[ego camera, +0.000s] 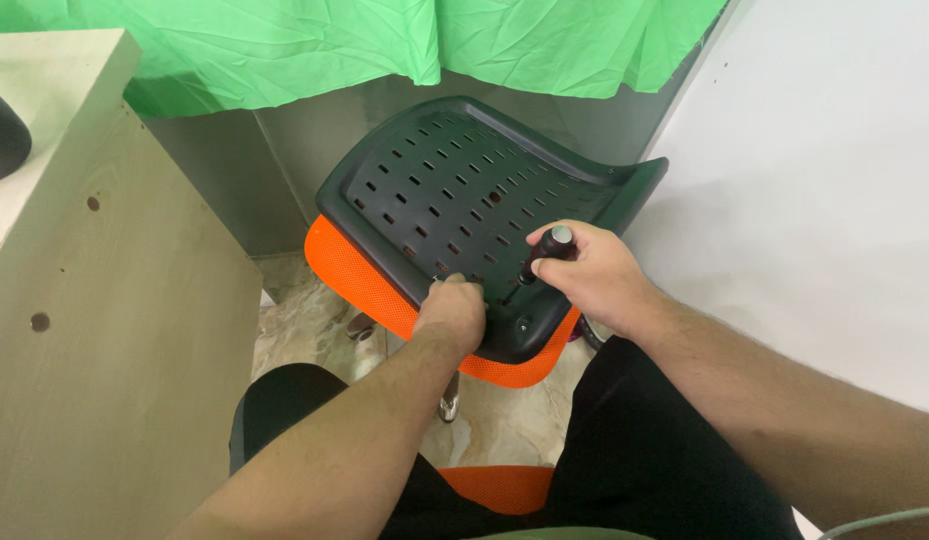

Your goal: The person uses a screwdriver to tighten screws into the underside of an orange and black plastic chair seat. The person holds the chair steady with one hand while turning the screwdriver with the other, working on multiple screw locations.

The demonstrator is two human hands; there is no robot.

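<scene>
Marble-pattern floor (505,425) w/ chrome chair leg (451,400) standing on it, beige wooden cabinet (115,330) at left.

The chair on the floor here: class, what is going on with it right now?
A person is working on a chair seat, which lies tipped so its black slotted plastic underside faces up, with orange mesh padding showing along its edge. The right hand grips a black-handled screwdriver with its tip pressed against the plastic. The left hand rests on the seat right beside the tip, steadying it. A wooden cabinet stands to the left and a green cloth hangs behind.
</scene>
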